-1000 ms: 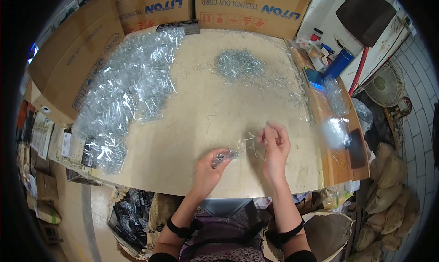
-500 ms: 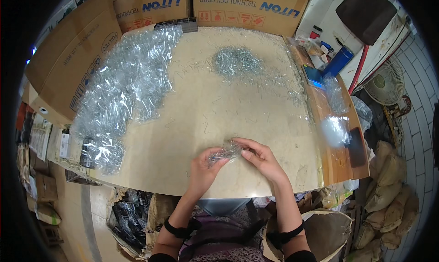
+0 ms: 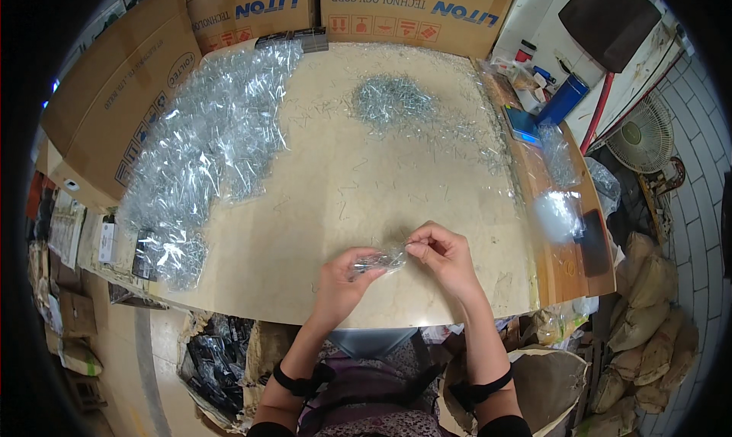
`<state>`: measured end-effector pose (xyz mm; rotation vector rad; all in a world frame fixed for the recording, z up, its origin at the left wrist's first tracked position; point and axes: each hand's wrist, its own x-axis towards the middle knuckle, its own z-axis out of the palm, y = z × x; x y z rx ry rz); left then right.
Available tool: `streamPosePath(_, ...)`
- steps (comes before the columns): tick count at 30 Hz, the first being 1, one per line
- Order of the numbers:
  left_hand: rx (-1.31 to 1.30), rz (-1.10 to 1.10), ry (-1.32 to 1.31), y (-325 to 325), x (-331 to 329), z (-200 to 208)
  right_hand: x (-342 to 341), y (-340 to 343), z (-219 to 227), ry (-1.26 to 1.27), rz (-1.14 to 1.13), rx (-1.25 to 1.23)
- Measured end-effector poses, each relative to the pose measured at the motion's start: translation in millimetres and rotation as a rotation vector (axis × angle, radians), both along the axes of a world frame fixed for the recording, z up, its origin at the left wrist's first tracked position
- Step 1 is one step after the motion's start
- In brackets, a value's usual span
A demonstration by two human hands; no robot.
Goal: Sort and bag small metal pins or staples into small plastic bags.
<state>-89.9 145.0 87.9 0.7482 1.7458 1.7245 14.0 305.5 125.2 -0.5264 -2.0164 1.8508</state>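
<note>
Over the near part of the table (image 3: 427,208) I hold a small clear plastic bag (image 3: 379,262) with thin metal wire pieces inside. My left hand (image 3: 341,282) is closed around the bag's body, fingers behind it and thumb in front. My right hand (image 3: 444,257) pinches the bag's right end between thumb and fingertips; the exact part gripped is too small to make out. Beyond the hands a few bent wires (image 3: 342,208) lie scattered. Farther off is a heap of loose silvery wire pieces (image 3: 393,100).
A big pile of filled clear bags (image 3: 221,132) covers the table's left side. Cardboard boxes (image 3: 412,14) wall the back. On the wooden side board (image 3: 568,273) at right are a small scale (image 3: 523,124), a blue cylinder (image 3: 564,99) and a dark phone-like slab (image 3: 595,243).
My right hand has shifted slightly right and closed into a pinch at the bag's end. The left hand keeps its hold almost in place.
</note>
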Motion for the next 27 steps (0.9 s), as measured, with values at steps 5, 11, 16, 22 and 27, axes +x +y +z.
streamPosePath(5, 0.019, -0.051, 0.018, -1, 1, 4, -4, -10, 38, 0.076, 0.057, 0.428)
streamPosePath(11, 0.003, -0.081, -0.037, 0, 1, 1, -12, -18, 48, 0.006, 0.313, 0.766)
streamPosePath(16, 0.029, -0.091, -0.077, -1, -1, -2, -13, -14, 45, 0.148, 0.358, 0.566)
streamPosePath(22, 0.040, -0.096, -0.049, -2, 0, 6, -5, 1, 33, 0.115, 0.061, 0.531)
streamPosePath(27, 0.060, -0.108, -0.027, -2, -1, 1, -6, -6, 27, -0.009, 0.210, 0.338)
